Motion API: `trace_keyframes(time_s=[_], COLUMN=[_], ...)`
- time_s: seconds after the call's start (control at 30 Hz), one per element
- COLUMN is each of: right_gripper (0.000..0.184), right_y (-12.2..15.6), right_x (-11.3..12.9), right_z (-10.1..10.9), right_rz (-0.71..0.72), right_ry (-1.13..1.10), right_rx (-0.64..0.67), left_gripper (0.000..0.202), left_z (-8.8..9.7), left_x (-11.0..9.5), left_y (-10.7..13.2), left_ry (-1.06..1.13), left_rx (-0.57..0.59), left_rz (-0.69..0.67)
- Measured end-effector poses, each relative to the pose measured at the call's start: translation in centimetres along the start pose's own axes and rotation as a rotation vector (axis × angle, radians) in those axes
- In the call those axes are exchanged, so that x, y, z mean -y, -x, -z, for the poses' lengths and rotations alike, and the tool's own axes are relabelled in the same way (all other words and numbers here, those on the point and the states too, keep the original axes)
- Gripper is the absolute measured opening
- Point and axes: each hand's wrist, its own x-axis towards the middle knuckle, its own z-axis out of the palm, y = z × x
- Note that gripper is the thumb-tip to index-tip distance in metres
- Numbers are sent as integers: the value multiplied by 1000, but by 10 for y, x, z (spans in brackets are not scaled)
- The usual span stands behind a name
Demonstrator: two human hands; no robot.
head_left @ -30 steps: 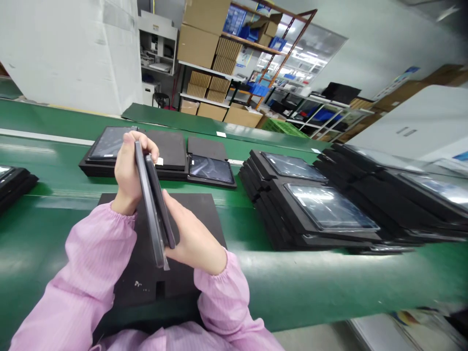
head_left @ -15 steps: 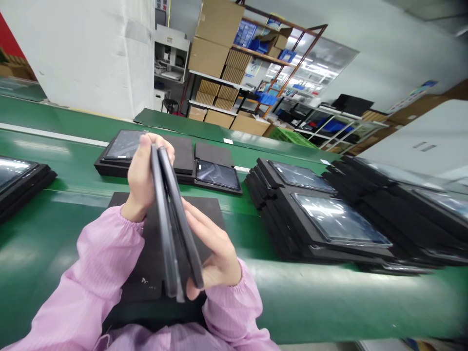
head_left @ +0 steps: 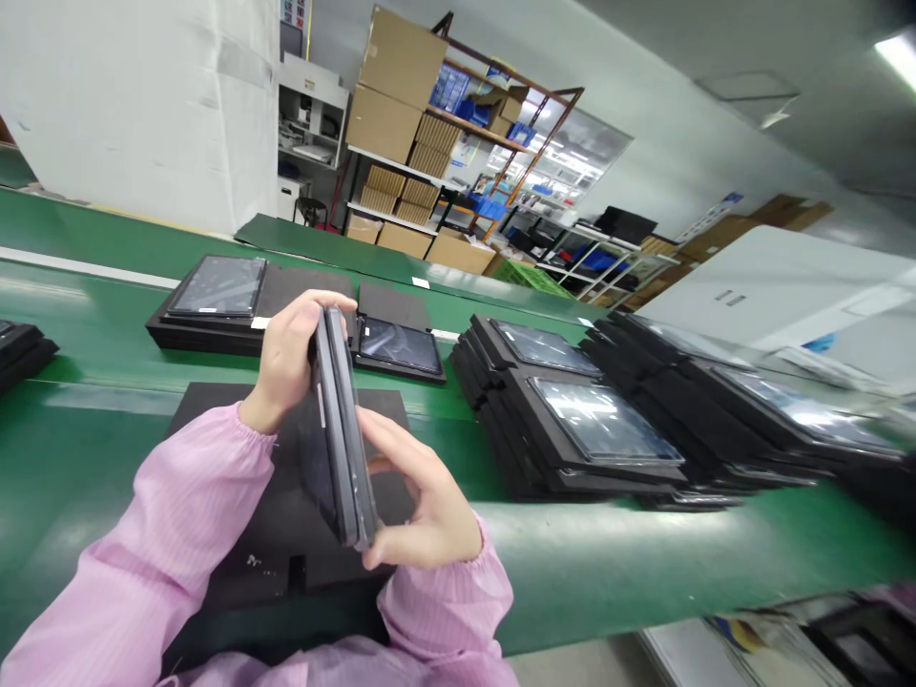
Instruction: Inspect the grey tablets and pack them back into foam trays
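Observation:
Two dark tablets (head_left: 344, 439) are held upright on edge and pressed together, with their narrow sides towards me. My left hand (head_left: 286, 358) grips them at the far end, fingers wrapped over the top. My right hand (head_left: 422, 496) holds the near end from the right, its thumb at the lower corner. Directly beneath lies a flat black foam pad (head_left: 229, 544) on the green work surface; part of it is hidden by the tablets and my arms.
Behind the hands lie a tablet on black foam (head_left: 218, 286) and a smaller one (head_left: 401, 345). To the right stand stacks of black foam trays (head_left: 501, 420) with tablets (head_left: 605, 420) on top. Another dark stack (head_left: 29, 353) is at the left edge of the green bench (head_left: 107, 458).
The gap between the two tablets has closed; they stood apart at the near end before. My view has shifted, so the bench things appear further left.

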Motion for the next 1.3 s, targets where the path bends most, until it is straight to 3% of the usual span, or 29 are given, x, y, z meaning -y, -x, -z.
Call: trace_keyframes(time_s=[0.23,0.37,0.5,0.8,1.0,1.3], right_gripper=[86,70,61,70,62,66], right_y=[8,6,4,9,7,6], right_x=[10,17,17,19,20,20], right_z=[-8,-9,-10,-19,-15,-14], right_rz=[-53,-69,-65,-92,-130,-175], right_ry=[-24,-17,-69,-85,-133,-118], right_rx=[-173,-143,-147,-149,-199,-215], left_gripper=[35,35,24,27,37,42], left_z=[-9,-13,-12,-11,-11,-12], left_x=[-12,-11,-6,-12,-13,-10], left_y=[14,18,15,8,7,10], left_ry=[-60,-75,34,9,52,26], left_rx=[63,139,94,100,80,85], left_rz=[-27,-46,28,107,174,161])
